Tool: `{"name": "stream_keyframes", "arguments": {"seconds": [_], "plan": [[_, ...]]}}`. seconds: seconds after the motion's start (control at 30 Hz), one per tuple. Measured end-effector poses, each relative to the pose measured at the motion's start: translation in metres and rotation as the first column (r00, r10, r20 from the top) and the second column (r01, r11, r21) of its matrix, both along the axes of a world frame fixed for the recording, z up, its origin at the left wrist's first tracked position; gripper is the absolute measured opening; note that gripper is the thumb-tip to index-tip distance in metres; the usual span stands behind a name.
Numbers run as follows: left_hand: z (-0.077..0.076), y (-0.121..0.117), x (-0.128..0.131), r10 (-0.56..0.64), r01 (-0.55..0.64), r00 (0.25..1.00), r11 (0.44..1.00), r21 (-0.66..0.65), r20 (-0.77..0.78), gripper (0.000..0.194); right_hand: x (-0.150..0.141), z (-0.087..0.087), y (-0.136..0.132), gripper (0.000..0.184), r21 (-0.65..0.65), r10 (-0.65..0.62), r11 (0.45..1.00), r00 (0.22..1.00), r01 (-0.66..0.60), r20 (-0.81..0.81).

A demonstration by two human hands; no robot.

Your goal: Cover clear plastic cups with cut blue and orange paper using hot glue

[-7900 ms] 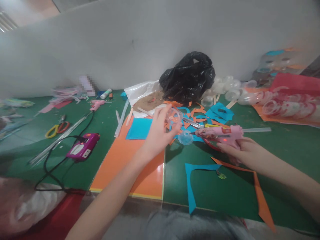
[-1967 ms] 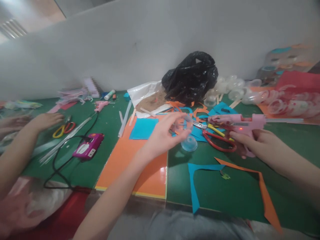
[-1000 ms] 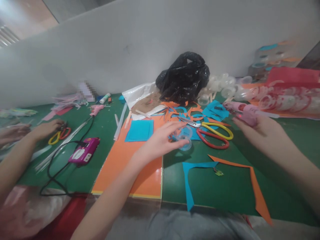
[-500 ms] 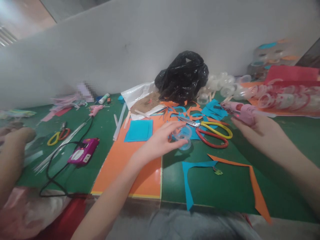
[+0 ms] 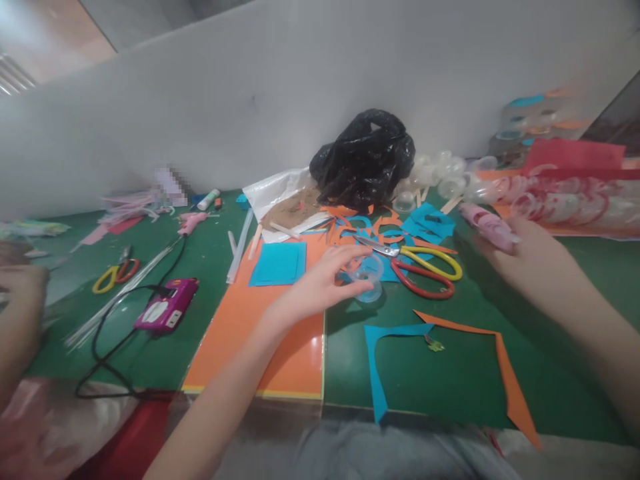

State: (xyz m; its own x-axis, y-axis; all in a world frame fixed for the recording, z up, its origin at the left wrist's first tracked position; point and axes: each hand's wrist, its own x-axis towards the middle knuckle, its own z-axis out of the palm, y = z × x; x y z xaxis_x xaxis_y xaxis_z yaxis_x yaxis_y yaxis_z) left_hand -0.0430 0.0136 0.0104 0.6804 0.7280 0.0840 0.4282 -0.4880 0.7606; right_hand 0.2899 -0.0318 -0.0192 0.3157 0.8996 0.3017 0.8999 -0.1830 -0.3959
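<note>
My left hand (image 5: 333, 277) is closed around a small clear plastic cup (image 5: 369, 270), thumb and fingers on either side of it; its lower part looks blue. In my right hand (image 5: 523, 260) is a pink glue gun (image 5: 487, 227), held over the green table, apart from the cup. Yellow-and-red-handled scissors (image 5: 425, 263) lie between my two hands, on top of blue and orange paper scraps. Nearer to me rest a bent blue paper strip (image 5: 377, 360) and an orange one (image 5: 510, 380), with a small green leafy bit (image 5: 436, 345).
A black plastic bag (image 5: 365, 157) stands at the back. Stacked plastic cups (image 5: 565, 200) lie at the right. Blue paper squares (image 5: 277, 263) sit on orange sheets (image 5: 250, 340). At left are a magenta power box (image 5: 167, 307), another glue gun (image 5: 191, 222) and another person's hand (image 5: 23, 287).
My right hand has turned the glue gun so its back end tips down, and shifted slightly right. My left hand stays put with the cup. At far left the other person's hand has moved.
</note>
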Motion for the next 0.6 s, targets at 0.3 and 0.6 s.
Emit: {"name": "stream_keyframes", "arguments": {"seconds": [0.3, 0.6], "plan": [[0.001, 0.0, 0.0, -0.004, 0.004, 1.0, 1.0, -0.019, 0.001, 0.05, 0.042, -0.041, 0.019, 0.024, -0.078, -0.03, 0.996, 0.989, 0.042, 0.143], [0.002, 0.001, 0.0, -0.018, 0.018, 1.0, 0.999, -0.032, -0.001, 0.05, 0.065, -0.063, 0.043, 0.052, -0.158, 0.089, 0.987, 0.908, -0.026, 0.41]]}}
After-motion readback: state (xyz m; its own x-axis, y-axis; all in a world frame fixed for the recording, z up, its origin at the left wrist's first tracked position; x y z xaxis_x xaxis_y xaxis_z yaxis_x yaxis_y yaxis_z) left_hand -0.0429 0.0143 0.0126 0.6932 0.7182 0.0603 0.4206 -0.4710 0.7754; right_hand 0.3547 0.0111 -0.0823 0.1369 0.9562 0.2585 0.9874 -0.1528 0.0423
